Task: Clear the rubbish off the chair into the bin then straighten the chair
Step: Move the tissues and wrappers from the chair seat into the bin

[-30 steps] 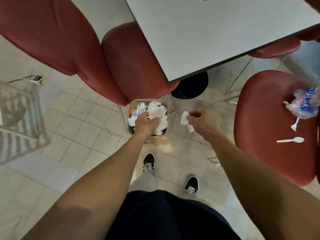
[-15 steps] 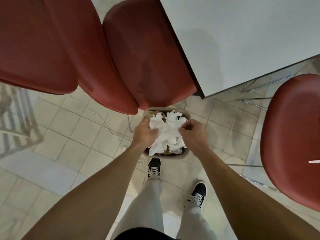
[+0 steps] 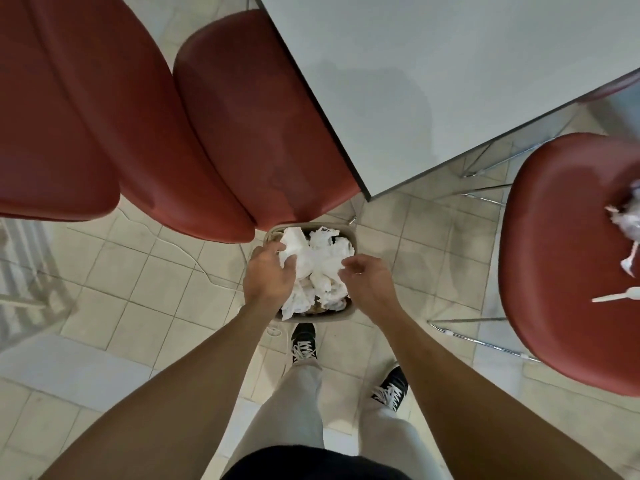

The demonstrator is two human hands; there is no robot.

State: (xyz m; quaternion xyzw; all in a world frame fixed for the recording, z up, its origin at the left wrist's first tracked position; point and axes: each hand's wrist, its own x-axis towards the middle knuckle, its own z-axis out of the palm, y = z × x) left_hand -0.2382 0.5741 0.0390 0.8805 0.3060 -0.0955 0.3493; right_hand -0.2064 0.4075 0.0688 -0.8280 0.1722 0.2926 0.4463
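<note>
Rubbish (image 3: 628, 216) lies on the chair (image 3: 554, 258) at the right edge, with a spoon (image 3: 620, 296). Both hands hover over the bin (image 3: 311, 318) at centre: left hand (image 3: 268, 280) fingers hold tissue (image 3: 294, 252) to drop it, right hand (image 3: 367, 284) fingers are loose and empty.

The person's two arms are bare from the top of the view down to the left hand (image 3: 268, 278) and the right hand (image 3: 369, 284), with no sleeve, watch or band showing on either. A dark, near-black garment (image 3: 311, 462) covers the waist. Below it run pale grey, loose cloth trousers (image 3: 298, 403). The feet are in black low canvas sneakers with white laces (image 3: 304, 342), the second shoe (image 3: 391, 388) showing a white rim at its sole.
</note>
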